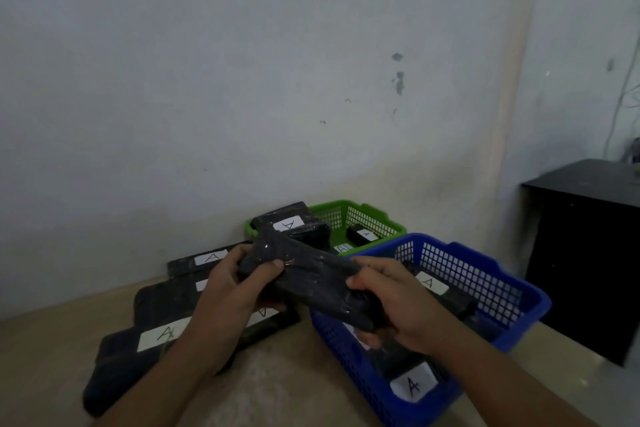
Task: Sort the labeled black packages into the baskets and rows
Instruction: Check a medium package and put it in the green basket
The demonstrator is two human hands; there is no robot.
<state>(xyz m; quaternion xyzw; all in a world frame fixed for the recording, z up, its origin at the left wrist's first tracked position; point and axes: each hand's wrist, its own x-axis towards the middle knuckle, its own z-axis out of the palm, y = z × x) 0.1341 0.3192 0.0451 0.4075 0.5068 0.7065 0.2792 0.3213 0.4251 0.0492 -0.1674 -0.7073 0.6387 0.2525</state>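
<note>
**Pale wall, beige tabletop: an unread package held between rows and baskets**

Bare wall (pixel 242 80) is seen behind a beige tabletop (pixel 52 357). Towards the tabletop's left edge, flat black packages (pixel 117 350) are laid in overlapping rows running back to the wall, white "A" labels turned upward, presumably so that each row can be read at a glance. The left hand (pixel 235 291) is curled round the left end of the held package (pixel 311 284), thumb pressed on top. This package is raised above the middle of the tabletop, and no label is shown on its visible face. It is probably being turned so that its letter can be found. Behind it, at the wall edge, a labelled package (pixel 291 222) is seen at the left rim of the green basket (pixel 367 210); whether it rests there cannot be told. The right hand (pixel 398 305) grips the held package's right end, fingers wrapped beneath. Under it, at the right edge, the blue basket (pixel 519 291) is seen to contain further "A" packages. Beyond the tabletop a black cabinet (pixel 588 253) is visible.
</note>
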